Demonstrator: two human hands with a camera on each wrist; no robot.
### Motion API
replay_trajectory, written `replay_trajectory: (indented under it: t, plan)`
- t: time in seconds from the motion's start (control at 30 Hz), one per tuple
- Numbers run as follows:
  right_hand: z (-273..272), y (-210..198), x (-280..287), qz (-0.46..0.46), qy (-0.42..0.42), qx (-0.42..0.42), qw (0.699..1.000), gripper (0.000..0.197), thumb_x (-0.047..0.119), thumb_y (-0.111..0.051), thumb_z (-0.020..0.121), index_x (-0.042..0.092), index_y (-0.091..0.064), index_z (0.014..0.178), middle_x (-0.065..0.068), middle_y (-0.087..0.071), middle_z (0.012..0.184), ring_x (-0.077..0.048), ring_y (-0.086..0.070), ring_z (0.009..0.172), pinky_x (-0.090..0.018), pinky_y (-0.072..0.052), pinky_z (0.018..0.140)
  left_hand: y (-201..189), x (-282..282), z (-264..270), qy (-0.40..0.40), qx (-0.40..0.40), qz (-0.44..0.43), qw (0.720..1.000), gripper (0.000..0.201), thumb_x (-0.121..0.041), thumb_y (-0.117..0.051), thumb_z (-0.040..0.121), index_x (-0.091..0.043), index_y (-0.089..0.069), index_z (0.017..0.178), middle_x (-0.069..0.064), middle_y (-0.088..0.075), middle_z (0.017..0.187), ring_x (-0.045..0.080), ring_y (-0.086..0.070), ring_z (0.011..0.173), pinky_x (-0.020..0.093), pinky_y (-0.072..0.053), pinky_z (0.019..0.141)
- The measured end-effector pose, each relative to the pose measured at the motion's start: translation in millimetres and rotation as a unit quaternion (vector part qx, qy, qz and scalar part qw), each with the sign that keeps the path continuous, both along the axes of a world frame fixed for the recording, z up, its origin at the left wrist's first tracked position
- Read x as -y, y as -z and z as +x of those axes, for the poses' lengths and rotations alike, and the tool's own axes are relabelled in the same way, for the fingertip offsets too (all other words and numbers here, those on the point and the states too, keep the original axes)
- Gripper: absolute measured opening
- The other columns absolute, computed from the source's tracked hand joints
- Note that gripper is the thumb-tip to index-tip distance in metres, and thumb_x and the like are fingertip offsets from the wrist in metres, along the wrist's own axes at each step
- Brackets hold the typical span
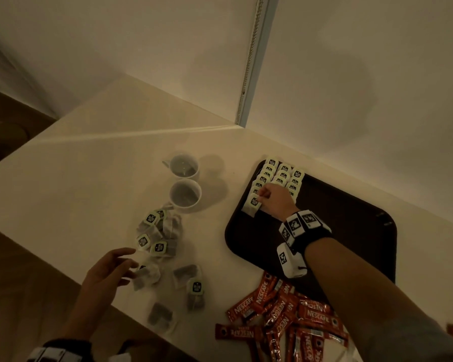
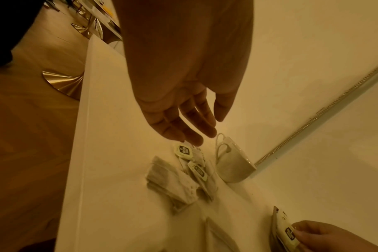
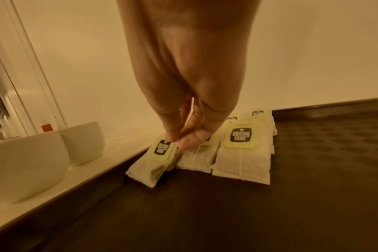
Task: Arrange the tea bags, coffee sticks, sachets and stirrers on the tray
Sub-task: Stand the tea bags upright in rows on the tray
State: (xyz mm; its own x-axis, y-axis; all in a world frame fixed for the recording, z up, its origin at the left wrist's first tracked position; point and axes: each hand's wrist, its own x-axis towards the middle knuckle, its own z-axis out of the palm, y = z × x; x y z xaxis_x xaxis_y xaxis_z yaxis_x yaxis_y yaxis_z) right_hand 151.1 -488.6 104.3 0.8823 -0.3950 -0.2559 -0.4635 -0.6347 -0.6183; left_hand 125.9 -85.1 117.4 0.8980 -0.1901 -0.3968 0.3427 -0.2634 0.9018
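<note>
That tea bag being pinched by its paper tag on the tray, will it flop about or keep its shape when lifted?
Probably floppy: the tea bag is thin soft paper that the right hand pinches only by the tag. Likely very light, since two fingertips seem enough. It should not roll, because it is flat like its neighbours on the tray.

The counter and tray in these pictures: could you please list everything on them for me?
Tray: one, dark brown, on the counter's right by the wall.
Tea bags in rows: three rows, exact count unclear, white with pale green tags, tray's far left corner.
Loose tea bags: about ten, same colours, scattered on the counter.
Cups: two, white, left of the tray.
Coffee sticks: a pile, red, near edge.
Left hand: open, reaching over loose bags.
Right hand: fingers pinching the front tea bag.
</note>
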Motion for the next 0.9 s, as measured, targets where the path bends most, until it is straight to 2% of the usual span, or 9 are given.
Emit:
replay_trajectory:
  t: [0.1,0.23,0.33,0.43,0.53,0.6,0.7,0.8,0.9]
  plan:
    - [2.5,-0.9,-0.1,-0.009,-0.001,0.004,1.0,0.009,0.004,-0.064,0.085,-0.002,-0.064,0.093,-0.011,-0.063,0.093,-0.014,-0.054,0.084,-0.024,-0.041,0.074,0.2,-1.5,0.6,0.001,-0.007,-0.002,1.0,0.022,-0.001,-0.046,0.095,-0.016,-0.062,0.1,0.014,-0.064,0.087,0.015,-0.063,0.067,0.018,-0.051,0.058]
    - [3.8,-1.5,-0.7,-0.009,0.006,0.004,1.0,0.01,0.005,-0.066,0.084,0.0,-0.063,0.092,-0.012,-0.064,0.089,-0.017,-0.055,0.082,-0.028,-0.045,0.075,-0.9,-2.4,-1.5,0.001,-0.014,-0.002,1.0,0.02,-0.002,-0.045,0.096,-0.011,-0.062,0.103,0.019,-0.063,0.091,0.027,-0.059,0.077,0.016,-0.05,0.057]
    - [2.4,-7.2,-4.6,-0.01,0.024,0.034,0.999,0.015,0.011,-0.068,0.084,0.003,-0.061,0.094,-0.014,-0.064,0.085,-0.021,-0.058,0.077,-0.029,-0.046,0.07,1.1,-7.6,-9.0,0.005,-0.017,0.01,1.0,0.02,-0.003,-0.045,0.096,-0.008,-0.061,0.106,0.021,-0.063,0.094,0.032,-0.058,0.08,0.025,-0.051,0.065]
    - [-0.8,-23.8,-29.4,-0.001,0.0,0.093,0.996,0.015,0.016,-0.067,0.085,0.006,-0.06,0.094,-0.006,-0.061,0.079,-0.015,-0.056,0.069,-0.023,-0.046,0.063,6.5,-14.2,-17.6,0.002,-0.031,0.024,0.999,0.02,-0.006,-0.045,0.097,-0.011,-0.062,0.106,0.018,-0.064,0.095,0.033,-0.059,0.084,0.038,-0.047,0.075]
    - [-9.3,-34.5,-73.1,0.038,-0.105,0.069,0.991,0.013,0.019,-0.065,0.087,0.008,-0.064,0.094,0.0,-0.062,0.079,-0.007,-0.056,0.068,-0.008,-0.043,0.06,13.9,-17.5,-23.2,-0.01,-0.033,0.039,0.999,0.019,-0.004,-0.047,0.096,-0.014,-0.063,0.101,0.015,-0.064,0.091,0.032,-0.059,0.081,0.033,-0.047,0.07]
    - [-14.8,-33.4,-102.0,0.054,-0.166,0.025,0.984,0.016,0.022,-0.066,0.086,0.009,-0.066,0.096,0.001,-0.063,0.083,-0.006,-0.056,0.071,-0.006,-0.042,0.061,16.0,-16.9,-25.5,-0.011,-0.036,0.05,0.998,0.016,-0.007,-0.051,0.095,-0.015,-0.064,0.097,0.012,-0.065,0.089,0.03,-0.06,0.079,0.03,-0.046,0.067]
    - [-19.8,-29.7,-135.9,0.06,-0.239,-0.084,0.965,0.031,0.028,-0.069,0.084,0.01,-0.062,0.108,-0.005,-0.062,0.098,-0.011,-0.055,0.085,-0.019,-0.044,0.073,15.7,-15.1,-28.4,-0.005,-0.036,0.073,0.997,0.011,-0.016,-0.056,0.093,-0.013,-0.064,0.1,0.011,-0.065,0.092,0.023,-0.061,0.077,0.026,-0.047,0.065]
    - [-29.4,-24.7,-159.4,0.004,-0.357,-0.17,0.919,0.061,0.039,-0.075,0.076,0.012,-0.051,0.125,-0.008,-0.053,0.121,-0.018,-0.052,0.105,-0.027,-0.043,0.085,14.0,-15.3,-29.7,0.002,-0.011,0.083,0.996,0.009,-0.013,-0.056,0.094,-0.014,-0.063,0.099,0.011,-0.063,0.093,0.022,-0.06,0.074,0.026,-0.046,0.063]
    - [-47.9,-13.5,-175.9,-0.094,-0.456,-0.178,0.867,0.089,0.047,-0.078,0.068,0.015,-0.034,0.138,-0.005,-0.038,0.133,-0.023,-0.04,0.12,-0.036,-0.04,0.098,12.9,-13.5,-28.1,0.025,-0.003,0.08,0.996,0.013,-0.011,-0.054,0.094,-0.021,-0.062,0.093,0.009,-0.062,0.093,0.021,-0.059,0.074,0.025,-0.045,0.062]
